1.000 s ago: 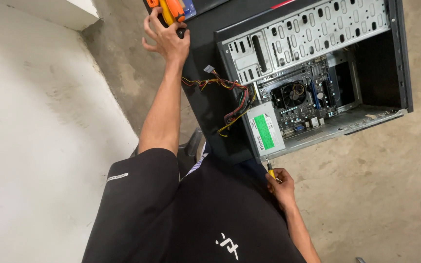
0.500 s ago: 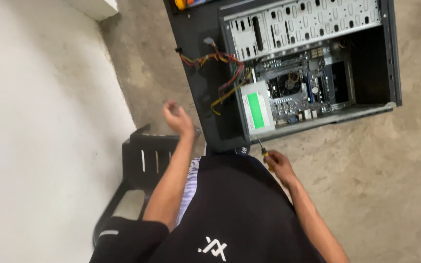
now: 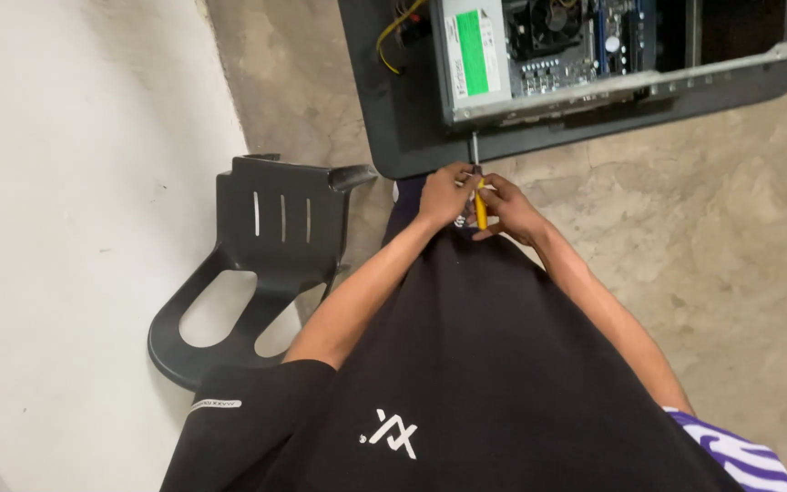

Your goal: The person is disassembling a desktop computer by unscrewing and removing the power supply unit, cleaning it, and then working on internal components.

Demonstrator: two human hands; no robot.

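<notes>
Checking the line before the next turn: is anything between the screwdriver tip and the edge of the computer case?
Nothing visible. Both hands, left hand and right hand, hold the yellow screwdriver, and its metal shaft runs straight up to the computer case edge with only bare floor alongside.

From my view the top edge cuts off the computer case (image 3: pixel 585 137), so I see only its lower part. The fan (image 3: pixel 553 18) and the yellow wires (image 3: pixel 393 36) are also cut there. My left hand (image 3: pixel 446 193) and right hand (image 3: pixel 507 208) cover most of the screwdriver (image 3: pixel 480 205); its tip is too small to tell. My black shirt (image 3: pixel 466 383) hides my legs and part of the chair (image 3: pixel 257 264).
</notes>
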